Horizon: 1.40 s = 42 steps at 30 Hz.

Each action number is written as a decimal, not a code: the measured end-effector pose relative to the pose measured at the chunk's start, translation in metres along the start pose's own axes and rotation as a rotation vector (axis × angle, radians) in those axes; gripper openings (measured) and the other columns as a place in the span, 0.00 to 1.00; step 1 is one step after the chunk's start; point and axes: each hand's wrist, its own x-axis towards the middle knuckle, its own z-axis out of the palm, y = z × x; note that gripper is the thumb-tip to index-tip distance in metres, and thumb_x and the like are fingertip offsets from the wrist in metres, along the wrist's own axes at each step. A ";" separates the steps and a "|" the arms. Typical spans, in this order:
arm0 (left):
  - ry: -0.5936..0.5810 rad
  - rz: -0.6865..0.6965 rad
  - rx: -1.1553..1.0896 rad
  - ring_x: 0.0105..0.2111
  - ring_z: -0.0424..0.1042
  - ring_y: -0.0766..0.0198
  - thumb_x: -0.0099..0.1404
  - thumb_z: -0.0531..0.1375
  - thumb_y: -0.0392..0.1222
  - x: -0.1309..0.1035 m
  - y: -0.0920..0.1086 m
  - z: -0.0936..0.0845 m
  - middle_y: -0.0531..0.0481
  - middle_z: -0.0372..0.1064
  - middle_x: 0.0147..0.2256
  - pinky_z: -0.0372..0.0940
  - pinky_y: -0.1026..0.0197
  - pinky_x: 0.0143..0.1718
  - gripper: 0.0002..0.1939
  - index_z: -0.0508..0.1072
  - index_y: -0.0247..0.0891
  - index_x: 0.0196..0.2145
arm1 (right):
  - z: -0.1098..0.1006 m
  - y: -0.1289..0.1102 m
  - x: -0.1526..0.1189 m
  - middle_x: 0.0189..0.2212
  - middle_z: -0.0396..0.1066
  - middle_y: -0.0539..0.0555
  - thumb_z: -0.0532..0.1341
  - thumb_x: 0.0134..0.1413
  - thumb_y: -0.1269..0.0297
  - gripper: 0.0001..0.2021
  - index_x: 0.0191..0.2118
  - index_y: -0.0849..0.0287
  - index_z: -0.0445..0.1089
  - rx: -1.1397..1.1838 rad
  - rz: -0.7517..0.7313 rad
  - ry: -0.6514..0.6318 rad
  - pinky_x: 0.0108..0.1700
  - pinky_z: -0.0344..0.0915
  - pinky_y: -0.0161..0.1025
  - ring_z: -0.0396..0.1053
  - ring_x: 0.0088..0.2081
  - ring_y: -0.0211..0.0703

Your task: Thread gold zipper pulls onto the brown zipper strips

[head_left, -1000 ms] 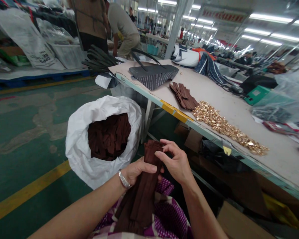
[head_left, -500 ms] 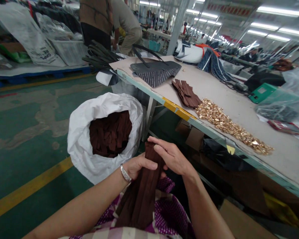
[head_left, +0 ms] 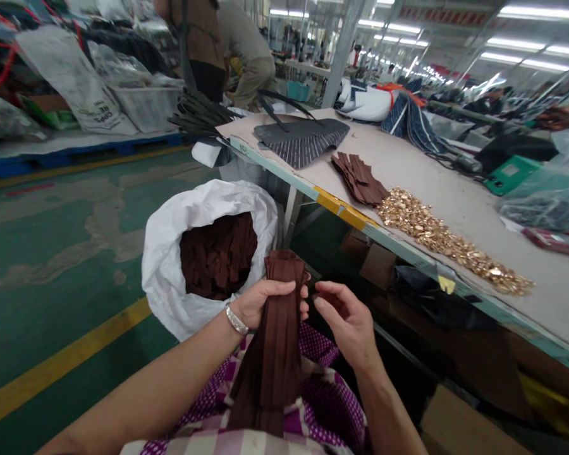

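My left hand (head_left: 269, 298) is wrapped round a bundle of long brown fabric strips (head_left: 281, 354). They look like zipper tapes, held upright with the thumb across the front. Their upper ends stand above the hand, and the lower ends hang over my lap. Just right of the bundle, my right hand (head_left: 345, 316) is apart from it, fingers curled but with a gap to the thumb, and nothing shows in it. A white sack (head_left: 164, 253) stands open on the floor at the left, holding many more brown strips (head_left: 218, 256).
On the table (head_left: 455, 189) to the right lie a stack of brown strips (head_left: 359, 180), a heap of small gold metal pieces (head_left: 448, 237) and a dark striped piece (head_left: 301, 139). A green box (head_left: 512, 174) is farther right. Another person (head_left: 249, 54) bends over at the back.
My right hand has left the top of the bundle and moved right and down. The left hand keeps its hold, and the strips' upper ends now show fully.
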 end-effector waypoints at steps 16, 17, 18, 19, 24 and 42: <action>-0.035 0.065 -0.098 0.56 0.67 0.48 0.70 0.51 0.40 -0.001 -0.006 0.002 0.37 0.71 0.54 0.54 0.44 0.59 0.17 0.71 0.34 0.53 | 0.024 -0.021 -0.009 0.29 0.72 0.50 0.62 0.51 0.72 0.08 0.39 0.59 0.75 -0.370 -0.039 -0.116 0.34 0.63 0.36 0.68 0.30 0.40; -0.033 0.069 -0.103 0.57 0.66 0.48 0.70 0.51 0.40 -0.001 -0.007 0.002 0.36 0.71 0.54 0.52 0.44 0.60 0.17 0.71 0.34 0.53 | 0.027 -0.020 -0.009 0.28 0.72 0.50 0.63 0.51 0.72 0.06 0.36 0.59 0.75 -0.361 -0.021 -0.107 0.33 0.62 0.35 0.68 0.29 0.39; -0.031 0.071 -0.108 0.57 0.66 0.48 0.70 0.52 0.40 -0.001 -0.007 0.003 0.36 0.71 0.54 0.51 0.44 0.61 0.17 0.70 0.34 0.53 | 0.030 -0.020 -0.010 0.27 0.71 0.50 0.63 0.50 0.72 0.04 0.33 0.59 0.74 -0.356 -0.011 -0.093 0.32 0.61 0.35 0.67 0.28 0.39; -0.029 0.074 -0.112 0.57 0.67 0.48 0.69 0.52 0.40 -0.001 -0.007 0.003 0.36 0.71 0.53 0.51 0.43 0.61 0.17 0.70 0.35 0.53 | 0.033 -0.019 -0.011 0.26 0.70 0.50 0.63 0.50 0.71 0.02 0.30 0.59 0.74 -0.353 -0.006 -0.076 0.32 0.60 0.35 0.66 0.28 0.39; -0.011 0.083 -0.137 0.55 0.69 0.46 0.68 0.54 0.42 -0.004 -0.005 0.000 0.38 0.73 0.51 0.54 0.43 0.59 0.16 0.71 0.38 0.52 | 0.038 -0.014 -0.016 0.23 0.64 0.49 0.63 0.52 0.67 0.10 0.22 0.59 0.67 -0.292 0.021 -0.015 0.31 0.57 0.35 0.63 0.28 0.38; 0.004 -0.047 -0.199 0.25 0.75 0.62 0.63 0.62 0.52 -0.002 -0.020 -0.010 0.46 0.75 0.23 0.68 0.64 0.30 0.18 0.77 0.31 0.32 | 0.047 -0.034 0.023 0.20 0.70 0.48 0.57 0.58 0.62 0.07 0.33 0.57 0.70 -0.309 0.102 -0.048 0.22 0.65 0.32 0.73 0.21 0.40</action>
